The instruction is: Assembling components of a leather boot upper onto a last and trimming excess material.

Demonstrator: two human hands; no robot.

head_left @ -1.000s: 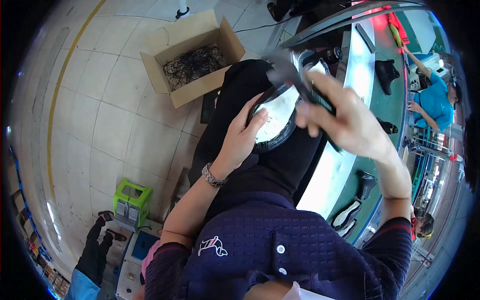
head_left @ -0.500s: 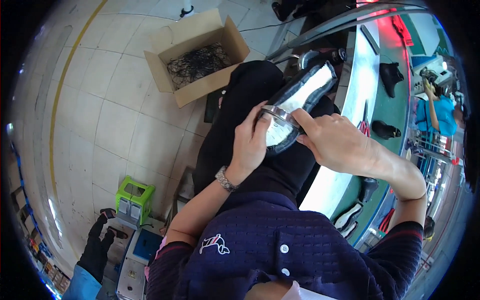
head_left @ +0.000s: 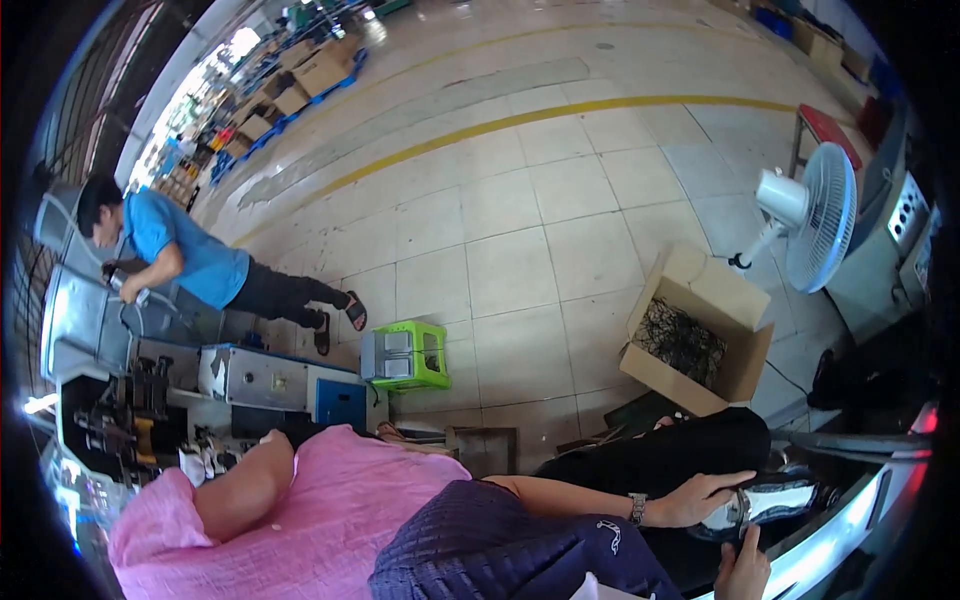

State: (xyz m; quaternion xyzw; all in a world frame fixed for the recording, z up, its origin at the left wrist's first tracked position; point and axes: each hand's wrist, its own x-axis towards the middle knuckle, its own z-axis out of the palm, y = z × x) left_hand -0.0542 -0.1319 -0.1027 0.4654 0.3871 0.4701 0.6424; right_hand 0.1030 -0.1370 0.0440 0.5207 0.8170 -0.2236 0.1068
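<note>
Head has swung hard to the left since 0.5 s ago: both hands, then mid-picture, now sit at the lower right edge, and far more floor shows. Left hand [head_left: 703, 497], wristwatch on its wrist, lies flat w/ fingers spread on the shiny shoe insole piece [head_left: 775, 500], touching it, not closed round it. Right hand [head_left: 742, 572] is just below, mostly cut by the frame edge; one finger points up at the piece's near edge; can't tell if it grips. Piece rests over the dark lap, just left of the tabletop [head_left: 860, 530] edge, a pale curved strip running to the right of the hands.

Room: pale tiled floor [head_left: 520, 230] w/ a yellow line [head_left: 560, 115] far beyond the hands. Open cardboard box [head_left: 700, 330] w/ dark tangled stuff stands above the left hand, near the knees. White fan [head_left: 810, 215] further up-right, next to grey machines. Green stool [head_left: 405, 355] well to the left, wide bare tiles between it and the box. Person in pink [head_left: 300, 520] sits close on the left side, shoulder almost against the purple sleeve, so little elbow room there. Another person in a blue shirt [head_left: 180, 255] bends at a bench far left.
</note>
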